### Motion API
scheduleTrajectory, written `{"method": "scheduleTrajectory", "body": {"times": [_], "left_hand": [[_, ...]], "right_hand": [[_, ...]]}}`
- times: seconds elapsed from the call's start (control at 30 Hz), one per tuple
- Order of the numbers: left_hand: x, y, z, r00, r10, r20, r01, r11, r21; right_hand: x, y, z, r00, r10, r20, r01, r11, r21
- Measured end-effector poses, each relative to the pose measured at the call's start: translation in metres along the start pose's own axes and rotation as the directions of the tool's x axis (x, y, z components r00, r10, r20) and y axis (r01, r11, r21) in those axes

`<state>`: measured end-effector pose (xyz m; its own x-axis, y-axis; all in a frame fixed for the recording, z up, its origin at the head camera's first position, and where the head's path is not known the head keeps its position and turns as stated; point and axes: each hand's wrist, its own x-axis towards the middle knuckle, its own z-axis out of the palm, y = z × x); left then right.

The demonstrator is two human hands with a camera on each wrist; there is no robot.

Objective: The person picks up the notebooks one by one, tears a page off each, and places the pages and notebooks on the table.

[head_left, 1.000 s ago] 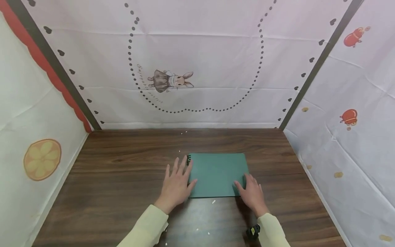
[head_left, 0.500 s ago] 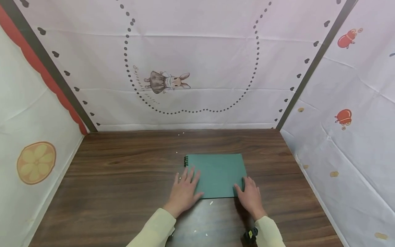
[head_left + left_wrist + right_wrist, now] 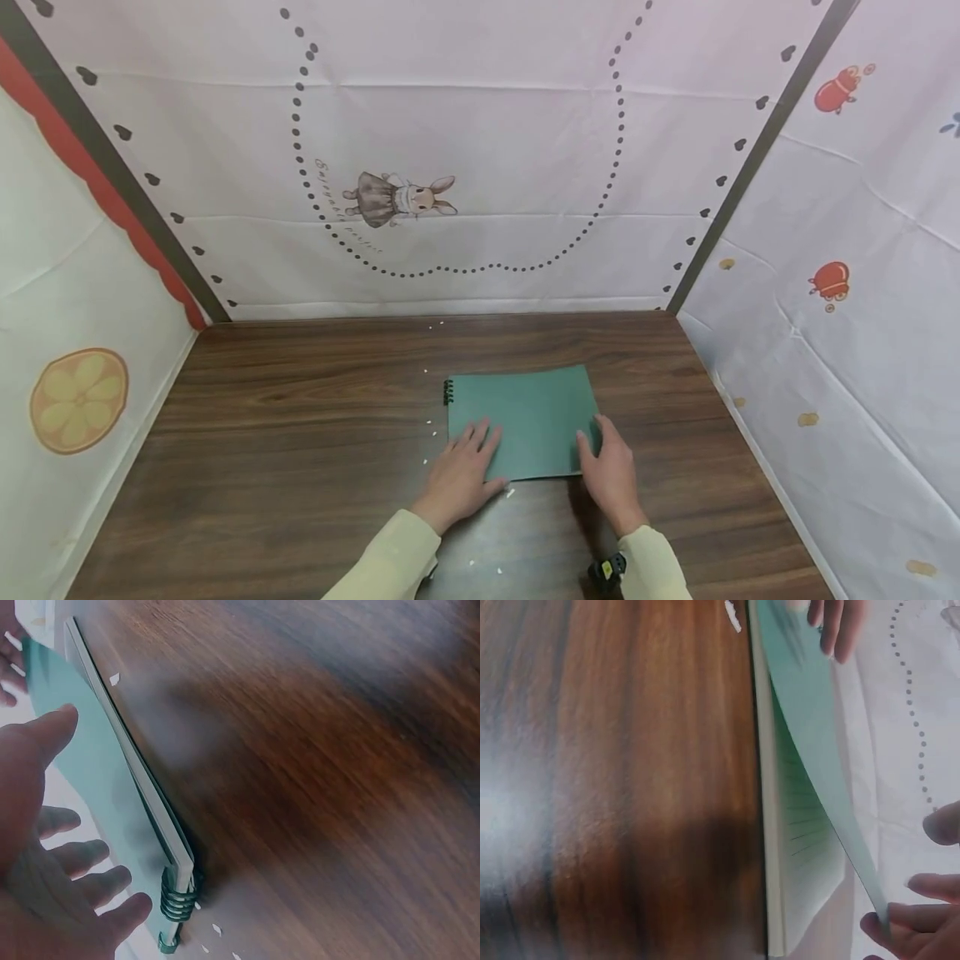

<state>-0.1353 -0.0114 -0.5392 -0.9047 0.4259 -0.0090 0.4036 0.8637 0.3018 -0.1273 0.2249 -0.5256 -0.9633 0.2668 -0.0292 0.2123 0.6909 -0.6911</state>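
One notebook (image 3: 525, 417) under two hands (image 3: 536, 471)

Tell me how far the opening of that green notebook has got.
Done: the green notebook lies flat on the wooden table, and the left hand rests on its cover. In hand: the right hand lifts the cover's edge, lined pages showing beneath. Left: turning the cover fully open.

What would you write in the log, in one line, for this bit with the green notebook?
left hand: flat on green spiral-bound notebook | right hand: lifting the green cover's corner, lined page showing | surface: brown wooden table
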Motion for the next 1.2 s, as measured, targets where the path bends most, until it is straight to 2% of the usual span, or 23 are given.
{"method": "scheduleTrajectory", "body": {"times": [0.33, 0.6, 0.97, 1.2], "left_hand": [[0.005, 0.011, 0.0, 0.999, 0.037, 0.001, -0.037, 0.999, -0.022], [0.008, 0.016, 0.002, 0.997, 0.069, -0.026, -0.069, 0.998, 0.0], [0.01, 0.017, 0.001, 0.997, 0.046, -0.065, -0.044, 0.998, 0.041], [0.009, 0.019, -0.002, 0.996, 0.027, -0.082, -0.024, 0.999, 0.035]], "right_hand": [[-0.004, -0.019, -0.014, 0.996, -0.026, -0.087, 0.037, 0.991, 0.131], [-0.006, -0.033, -0.024, 0.98, -0.067, -0.186, 0.104, 0.976, 0.194], [-0.005, -0.04, -0.027, 0.979, -0.064, -0.191, 0.101, 0.976, 0.191], [-0.003, -0.033, -0.025, 0.992, -0.026, -0.121, 0.058, 0.961, 0.269]]}}
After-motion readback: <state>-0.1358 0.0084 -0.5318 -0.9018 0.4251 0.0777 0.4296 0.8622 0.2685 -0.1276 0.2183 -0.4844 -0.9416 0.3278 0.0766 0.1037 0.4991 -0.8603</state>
